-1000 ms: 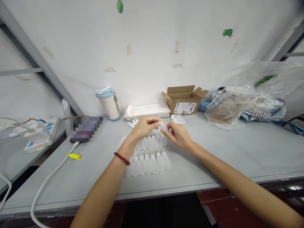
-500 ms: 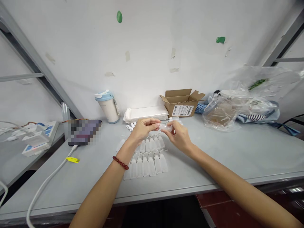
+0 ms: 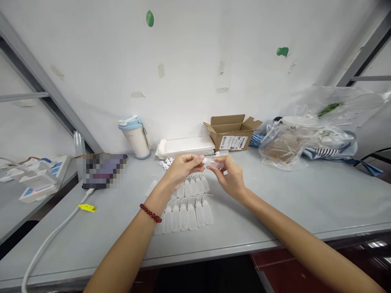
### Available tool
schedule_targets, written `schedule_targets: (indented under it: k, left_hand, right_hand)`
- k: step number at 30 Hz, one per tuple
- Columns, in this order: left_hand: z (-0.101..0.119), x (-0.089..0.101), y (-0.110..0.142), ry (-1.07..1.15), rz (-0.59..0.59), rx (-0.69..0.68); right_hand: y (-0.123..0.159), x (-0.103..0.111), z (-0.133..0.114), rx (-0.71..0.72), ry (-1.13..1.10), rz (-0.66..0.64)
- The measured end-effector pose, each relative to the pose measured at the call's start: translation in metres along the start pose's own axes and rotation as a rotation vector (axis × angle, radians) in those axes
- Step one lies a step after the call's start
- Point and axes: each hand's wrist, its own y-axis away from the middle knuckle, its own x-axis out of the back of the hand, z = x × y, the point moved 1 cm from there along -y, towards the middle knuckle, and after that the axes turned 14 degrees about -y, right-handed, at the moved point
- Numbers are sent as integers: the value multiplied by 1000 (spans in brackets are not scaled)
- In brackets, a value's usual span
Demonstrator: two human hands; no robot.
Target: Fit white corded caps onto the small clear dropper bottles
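Note:
A small translucent plastic squeeze bottle [image 3: 215,163] lies nearly level between my hands, above the table. My right hand [image 3: 229,175] grips its body between thumb and fingers. At its neck, my left hand [image 3: 184,167] pinches a small white cap [image 3: 205,161], partly hidden by the fingertips. Below stand out two rows of similar bottles lying flat, a front row [image 3: 183,217] and a back row [image 3: 195,187], several with thin curved white spouts. My left forearm hides part of these rows. Loose white caps [image 3: 165,163] are heaped just beyond my left hand.
Along the wall are a white-and-blue tumbler [image 3: 136,140], a stack of white packets [image 3: 186,146] and an open cardboard box [image 3: 233,136]. A plastic bag [image 3: 282,142] lies right. At left are a blurred-out device [image 3: 104,171], its white cable [image 3: 58,230] and a power strip [image 3: 49,179].
The bottle now shows more clearly between my hands, with the white cap at its neck. Both hands stay close together. The whole view has shifted slightly.

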Motion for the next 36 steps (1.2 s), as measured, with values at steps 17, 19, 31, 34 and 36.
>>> schedule_targets:
  k: [17,19,31,34,36]
  left_hand:
    - [3,4,1,-491,-23,-171]
    - [3,4,1,-463,-61,-102]
    - [5,2,6,-424,-102,-99]
    - [6,-1,9,-428,-152,-32]
    - [9,-3,11,-462,-134,-62]
  right_hand:
    - [-10,4,6,-272,-272,-192]
    - [-10,3,5,-267,-273,-212]
    - [-12,6,7,-317,-364,-244]
    - [-13,7,6,-320,-379,-232]
    - [-13,8,3,-366,-430,-239]
